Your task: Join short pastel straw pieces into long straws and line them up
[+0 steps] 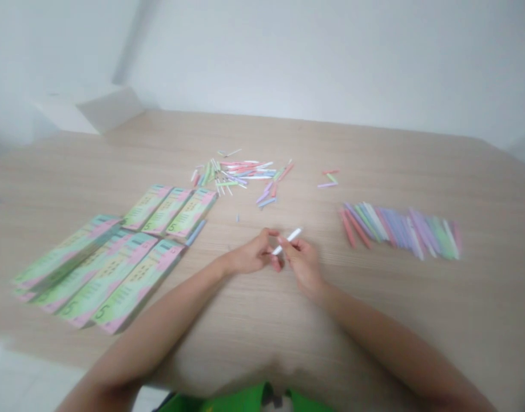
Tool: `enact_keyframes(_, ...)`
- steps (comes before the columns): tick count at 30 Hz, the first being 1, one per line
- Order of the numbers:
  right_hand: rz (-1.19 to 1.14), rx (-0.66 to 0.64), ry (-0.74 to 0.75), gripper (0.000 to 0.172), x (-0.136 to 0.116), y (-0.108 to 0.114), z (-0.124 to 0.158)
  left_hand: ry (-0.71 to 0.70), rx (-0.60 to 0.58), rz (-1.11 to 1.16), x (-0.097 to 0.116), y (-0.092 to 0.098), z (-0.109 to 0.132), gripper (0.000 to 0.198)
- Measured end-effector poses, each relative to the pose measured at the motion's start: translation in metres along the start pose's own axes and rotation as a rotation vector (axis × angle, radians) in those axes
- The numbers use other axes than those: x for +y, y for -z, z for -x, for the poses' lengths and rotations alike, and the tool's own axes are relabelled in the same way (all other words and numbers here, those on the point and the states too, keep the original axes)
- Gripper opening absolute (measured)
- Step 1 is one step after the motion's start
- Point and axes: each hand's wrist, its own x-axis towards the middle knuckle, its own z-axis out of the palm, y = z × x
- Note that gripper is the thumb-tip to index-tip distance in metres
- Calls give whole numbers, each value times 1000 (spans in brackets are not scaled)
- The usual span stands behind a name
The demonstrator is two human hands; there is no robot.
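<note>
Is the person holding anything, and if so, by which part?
Yes, a slim white stick. The right hand pinches it near its middle; the left hand is at its lower end, though whether it grips is unclear.

Boxes (pixel 116 274) lie left on the table (pixel 481 303), a stick row (pixel 400 229) right. Farther back, between them, lies a stick pile (pixel 249 171).

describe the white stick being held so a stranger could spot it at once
Look at the wood-grained table, between the printed boxes at left and the row of sticks at right. There the right hand holds the white stick slantwise, its lower end by the left hand. It alone is held; the other sticks lie on the table.
</note>
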Motion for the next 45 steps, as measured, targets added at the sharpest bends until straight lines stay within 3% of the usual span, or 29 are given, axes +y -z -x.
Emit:
enact_keyframes(3,-13,47,-48,37,-2,-3,0,121,188,-140,1,-11,-3,77)
enact_keyframes(6,6,105,-76,34,-2,-6,-2,261,354,-422,12,-22,-6,89)
enact_keyframes(10,54,138,-72,33,0,-9,-3,389,479,-755,26,-33,-8,87)
enact_keyframes(14,23,166,-43,33,3,-10,-5,499,476,-923,32,-47,-13,76)
enact_keyframes(18,-76,129,-118,33,5,-6,-9,476,472,-812,36,-53,-12,83)
enact_keyframes(21,-71,95,-153,34,5,0,-10,289,385,-523,36,-51,-2,99)
enact_keyframes(23,-34,86,-140,36,4,3,-9,213,354,-389,35,-47,5,98)
enact_keyframes(29,-26,96,-136,39,2,4,-4,412,552,-387,31,-43,7,77)
enact_keyframes(34,-103,92,-151,41,4,5,-5,497,652,-569,37,-41,7,105)
enact_keyframes(35,-119,84,-139,42,5,5,-6,492,626,-603,39,-38,8,96)
enact_keyframes(38,-146,57,-72,45,7,6,-8,465,425,-677,46,-26,14,33)
enact_keyframes(41,-129,39,-21,45,11,8,-7,419,333,-687,46,-18,14,28)
enact_keyframes(45,-97,16,38,45,16,9,-4,460,446,-594,41,-23,10,19)
